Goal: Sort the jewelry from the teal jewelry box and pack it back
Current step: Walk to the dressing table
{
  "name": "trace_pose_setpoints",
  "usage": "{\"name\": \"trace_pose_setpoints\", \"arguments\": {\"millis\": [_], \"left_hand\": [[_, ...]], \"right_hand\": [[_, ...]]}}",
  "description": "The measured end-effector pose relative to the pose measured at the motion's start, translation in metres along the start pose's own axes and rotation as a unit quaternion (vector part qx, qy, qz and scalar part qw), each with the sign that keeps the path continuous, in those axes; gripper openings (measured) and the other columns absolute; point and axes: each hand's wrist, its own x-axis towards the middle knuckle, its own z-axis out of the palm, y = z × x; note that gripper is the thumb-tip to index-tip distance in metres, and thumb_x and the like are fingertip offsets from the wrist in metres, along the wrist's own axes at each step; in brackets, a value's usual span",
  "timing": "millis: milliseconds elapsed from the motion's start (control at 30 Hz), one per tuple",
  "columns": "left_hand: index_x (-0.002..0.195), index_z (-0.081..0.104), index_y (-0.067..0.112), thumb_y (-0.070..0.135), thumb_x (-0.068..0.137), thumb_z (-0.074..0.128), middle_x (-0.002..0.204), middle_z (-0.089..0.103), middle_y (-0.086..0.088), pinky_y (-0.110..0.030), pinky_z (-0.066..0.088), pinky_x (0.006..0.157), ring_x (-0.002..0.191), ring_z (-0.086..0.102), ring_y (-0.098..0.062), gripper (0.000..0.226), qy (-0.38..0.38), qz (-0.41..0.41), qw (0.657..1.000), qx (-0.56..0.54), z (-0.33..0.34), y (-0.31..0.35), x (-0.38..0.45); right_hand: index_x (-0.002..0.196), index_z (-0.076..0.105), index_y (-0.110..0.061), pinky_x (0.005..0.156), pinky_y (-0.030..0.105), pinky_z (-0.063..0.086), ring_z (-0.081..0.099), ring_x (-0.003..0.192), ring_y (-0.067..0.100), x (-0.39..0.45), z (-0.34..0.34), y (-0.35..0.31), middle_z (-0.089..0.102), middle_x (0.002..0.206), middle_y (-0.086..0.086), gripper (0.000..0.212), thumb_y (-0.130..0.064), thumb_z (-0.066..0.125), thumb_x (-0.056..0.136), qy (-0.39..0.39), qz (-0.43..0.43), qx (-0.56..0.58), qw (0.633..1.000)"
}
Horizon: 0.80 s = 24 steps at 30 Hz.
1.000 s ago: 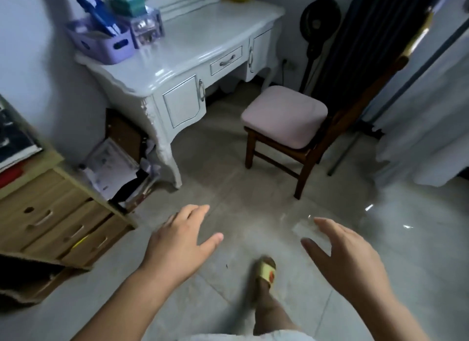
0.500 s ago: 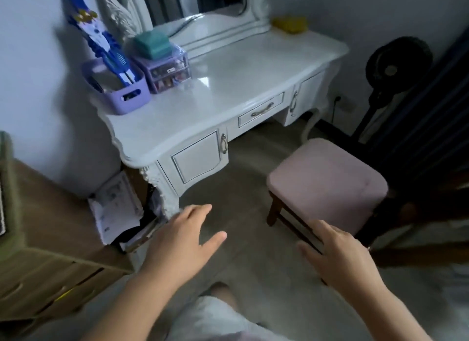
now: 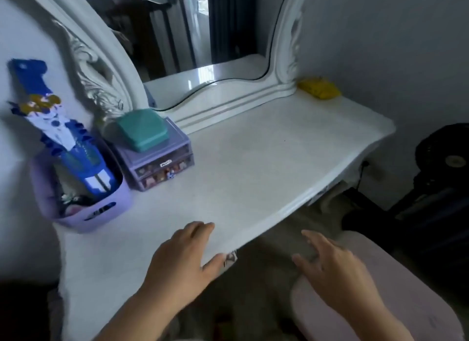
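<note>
Teal jewelry box [image 3: 142,129] sits closed on a purple drawer organizer [image 3: 162,160] at the back left of the white counter [image 3: 253,168], well apart from both hands. Left hand [image 3: 181,262] hovers over the counter's front edge and right hand [image 3: 335,269] above a pink stool [image 3: 396,290], fingers loosely spread, holding nothing. Sorting hasn't begun; next comes reaching for the box.

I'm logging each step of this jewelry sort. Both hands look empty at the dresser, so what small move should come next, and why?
Probably reach the left hand forward and left to the teal box. It sits shut on top of the purple drawer unit at the back of the dresser top, untouched. The left hand is the nearer one; the right hand hangs open over the pink stool.
</note>
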Motion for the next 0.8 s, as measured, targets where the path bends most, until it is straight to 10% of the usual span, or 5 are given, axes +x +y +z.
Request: {"name": "trace_pose_setpoints", "arguments": {"millis": [267,800], "left_hand": [[0.140,0.021,0.033,0.056,0.088,0.040,0.149,0.027,0.013,-0.025,0.037,0.099,0.130,0.036,-0.009,0.060,0.003,-0.035,0.999,-0.036,-0.013,-0.007,0.112],[0.142,0.023,0.033,0.057,0.088,0.040,0.150,0.025,0.011,-0.024,0.031,0.101,0.133,0.031,-0.008,0.062,0.079,-0.369,0.919,-0.116,0.058,0.090,0.264]], "right_hand": [[0.137,0.034,-0.033,0.095,0.025,0.040,0.052,0.117,0.009,0.139,-0.012,-0.018,0.054,0.131,-0.011,0.054,-0.051,0.048,0.088,-0.048,-0.077,-0.012,0.996],[0.143,0.023,-0.029,0.102,0.022,0.030,0.045,0.124,0.010,0.411,-0.041,0.056,0.049,0.136,-0.008,0.056,-0.049,0.037,0.093,-0.227,-0.388,-0.125,0.885]]}}
